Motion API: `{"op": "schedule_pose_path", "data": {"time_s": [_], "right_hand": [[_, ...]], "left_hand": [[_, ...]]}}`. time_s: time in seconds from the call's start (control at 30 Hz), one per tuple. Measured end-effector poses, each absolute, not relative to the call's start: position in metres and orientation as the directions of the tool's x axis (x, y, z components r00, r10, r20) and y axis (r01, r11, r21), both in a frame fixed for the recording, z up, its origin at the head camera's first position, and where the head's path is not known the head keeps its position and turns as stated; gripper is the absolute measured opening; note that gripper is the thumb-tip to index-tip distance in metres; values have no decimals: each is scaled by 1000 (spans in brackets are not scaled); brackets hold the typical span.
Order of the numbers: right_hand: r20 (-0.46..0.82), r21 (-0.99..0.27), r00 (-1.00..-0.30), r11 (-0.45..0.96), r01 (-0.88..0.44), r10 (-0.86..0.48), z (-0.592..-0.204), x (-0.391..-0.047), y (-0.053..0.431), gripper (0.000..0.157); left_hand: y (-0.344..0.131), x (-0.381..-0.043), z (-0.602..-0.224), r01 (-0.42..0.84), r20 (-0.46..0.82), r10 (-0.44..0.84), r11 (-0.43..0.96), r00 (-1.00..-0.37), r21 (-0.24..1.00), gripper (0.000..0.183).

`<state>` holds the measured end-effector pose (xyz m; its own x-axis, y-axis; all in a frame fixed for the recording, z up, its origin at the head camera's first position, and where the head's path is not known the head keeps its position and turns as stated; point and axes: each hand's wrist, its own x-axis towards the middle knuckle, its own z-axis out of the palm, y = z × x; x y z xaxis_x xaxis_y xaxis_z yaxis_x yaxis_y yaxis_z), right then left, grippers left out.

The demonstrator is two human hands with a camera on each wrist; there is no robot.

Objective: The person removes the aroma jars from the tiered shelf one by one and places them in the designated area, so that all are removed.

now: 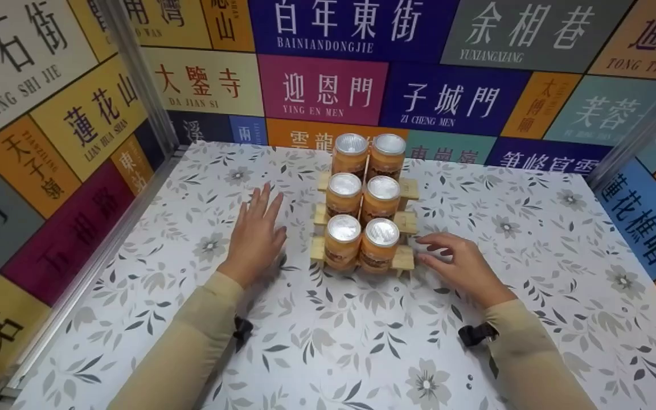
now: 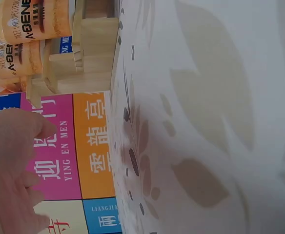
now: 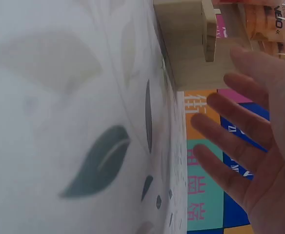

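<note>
Left hand (image 1: 257, 239) and right hand (image 1: 464, 270), relaxed and empty, flank six orange cans (image 1: 380, 206).

Coloured place-name panels (image 1: 322, 91), lettered in Chinese and pinyin, cover the back wall (image 1: 447, 105) and both side walls (image 1: 49, 128). Silvery corner posts (image 1: 144, 74) divide them. The white tabletop (image 1: 561, 270) bears grey flowers (image 1: 426, 384) and leaves (image 3: 99, 163).
</note>
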<state>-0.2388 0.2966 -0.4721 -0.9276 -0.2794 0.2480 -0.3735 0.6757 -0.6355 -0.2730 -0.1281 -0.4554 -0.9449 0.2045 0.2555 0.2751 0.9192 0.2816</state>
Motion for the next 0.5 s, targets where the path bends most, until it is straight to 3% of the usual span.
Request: {"op": "schedule_pose_path", "data": {"time_s": [0.23,0.5], "right_hand": [[221,-745,-918,550,-378,-331,-478,-240,289,30],[186,-781,-928,524,-340,-324,-482,-242,286,32]], "left_hand": [[-121,-275,-452,316,316,199,869,-928,380,62],[-109,-281,-442,302,333,158,843,-930,445,51]]}}
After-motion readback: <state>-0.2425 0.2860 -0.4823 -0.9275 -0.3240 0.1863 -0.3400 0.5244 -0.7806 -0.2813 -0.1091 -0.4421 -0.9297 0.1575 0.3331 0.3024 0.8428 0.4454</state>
